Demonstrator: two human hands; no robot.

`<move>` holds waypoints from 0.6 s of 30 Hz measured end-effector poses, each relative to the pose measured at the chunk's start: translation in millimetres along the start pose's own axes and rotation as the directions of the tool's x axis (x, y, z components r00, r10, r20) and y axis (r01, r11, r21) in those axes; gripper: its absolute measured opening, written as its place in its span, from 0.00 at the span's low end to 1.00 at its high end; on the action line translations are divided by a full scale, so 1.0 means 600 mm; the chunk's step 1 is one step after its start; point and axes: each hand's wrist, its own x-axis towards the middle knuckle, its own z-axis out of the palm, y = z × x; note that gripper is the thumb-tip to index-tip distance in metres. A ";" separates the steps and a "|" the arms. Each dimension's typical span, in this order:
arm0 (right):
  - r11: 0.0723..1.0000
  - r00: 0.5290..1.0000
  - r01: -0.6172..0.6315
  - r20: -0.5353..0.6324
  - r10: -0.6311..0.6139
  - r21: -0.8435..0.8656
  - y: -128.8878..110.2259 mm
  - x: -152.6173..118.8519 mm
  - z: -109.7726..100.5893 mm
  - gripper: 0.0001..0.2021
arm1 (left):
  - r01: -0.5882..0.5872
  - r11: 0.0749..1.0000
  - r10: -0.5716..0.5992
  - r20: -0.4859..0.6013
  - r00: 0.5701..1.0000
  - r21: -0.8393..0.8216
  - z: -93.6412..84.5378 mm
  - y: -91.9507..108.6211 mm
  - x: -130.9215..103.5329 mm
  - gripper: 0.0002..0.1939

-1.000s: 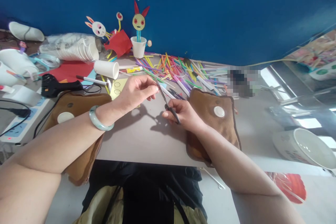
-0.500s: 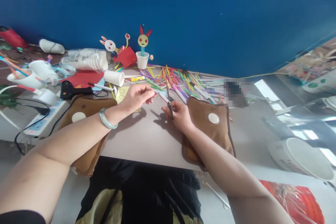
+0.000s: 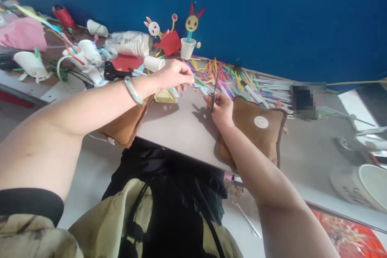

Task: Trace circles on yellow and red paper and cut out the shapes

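My left hand (image 3: 173, 75), with a pale green bangle (image 3: 133, 90) at the wrist, reaches over the table with thumb and forefinger pinched together. Whatever is in that pinch is too small to make out. My right hand (image 3: 222, 109) is closed around the handles of a pair of scissors (image 3: 213, 98), blades pointing up and away from me. A white marker-like stick (image 3: 204, 92) shows beside the right fingertips; I cannot tell whether it is held. Yellow paper (image 3: 165, 96) with drawn circles lies beneath my left hand.
Coloured strips and sticks (image 3: 232, 73) lie along the wall. A rabbit-faced figure stands in a paper cup (image 3: 187, 48), with stacked cups (image 3: 130, 43) to its left. Brown cushions (image 3: 254, 133) lie under both forearms. A white tub (image 3: 350, 187) stands at the right.
The view has swung left, so the table's things sit further right. My left hand has lifted slightly towards the back, still pinched. My right hand keeps hold of the scissors.
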 end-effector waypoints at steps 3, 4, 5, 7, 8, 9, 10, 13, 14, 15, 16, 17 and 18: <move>1.000 1.000 0.001 0.012 -0.001 0.000 0.004 0.000 0.003 0.25 | 0.064 0.958 -0.117 0.177 0.977 0.278 -0.036 -0.016 -0.036 0.06; 1.000 1.000 -0.003 0.017 0.003 -0.001 0.004 -0.001 0.004 0.25 | 0.057 0.920 -0.147 0.206 0.967 0.388 -0.047 -0.025 -0.049 0.07; 1.000 1.000 -0.006 0.021 0.006 -0.005 0.004 -0.001 0.004 0.25 | 0.049 0.870 -0.183 0.228 0.956 0.491 -0.057 -0.034 -0.060 0.07; 1.000 1.000 -0.010 0.025 0.011 -0.027 0.003 -0.002 0.006 0.25 | 0.067 0.765 -0.294 0.254 0.921 0.641 -0.073 -0.053 -0.078 0.08; 0.999 1.000 -0.011 0.026 0.012 -0.041 0.002 -0.003 0.006 0.25 | 0.080 0.723 -0.342 0.254 0.905 0.686 -0.078 -0.060 -0.085 0.08; 0.999 1.000 -0.010 0.028 0.012 -0.053 0.001 -0.004 0.007 0.25 | 0.095 0.684 -0.383 0.245 0.891 0.723 -0.081 -0.066 -0.090 0.09; 0.998 1.000 -0.008 0.029 0.010 -0.064 -0.001 -0.004 0.007 0.25 | 0.108 0.652 -0.413 0.233 0.880 0.751 -0.082 -0.069 -0.094 0.10; 0.997 1.000 -0.002 0.028 0.005 -0.078 -0.004 -0.005 0.007 0.25 | 0.115 0.586 -0.448 0.202 0.871 0.802 -0.078 -0.070 -0.097 0.11; 0.997 1.000 0.001 0.024 0.001 -0.079 -0.006 -0.006 0.007 0.25 | 0.109 0.572 -0.449 0.200 0.871 0.813 -0.074 -0.068 -0.096 0.11; 0.997 1.000 0.004 0.022 -0.003 -0.078 -0.006 -0.006 0.007 0.25 | 0.102 0.558 -0.450 0.197 0.871 0.824 -0.071 -0.067 -0.095 0.11; 0.997 1.000 0.005 0.018 -0.004 -0.076 -0.007 -0.006 0.006 0.25 | 0.097 0.542 -0.449 0.189 0.873 0.835 -0.067 -0.066 -0.094 0.10; 0.997 1.000 0.006 0.014 -0.005 -0.072 -0.007 -0.006 0.006 0.25 | 0.096 0.527 -0.440 0.174 0.881 0.844 -0.063 -0.065 -0.093 0.10; 0.998 1.000 0.007 0.012 -0.007 -0.068 -0.007 -0.006 0.006 0.25 | 0.097 0.515 -0.425 0.155 0.892 0.852 -0.060 -0.065 -0.091 0.09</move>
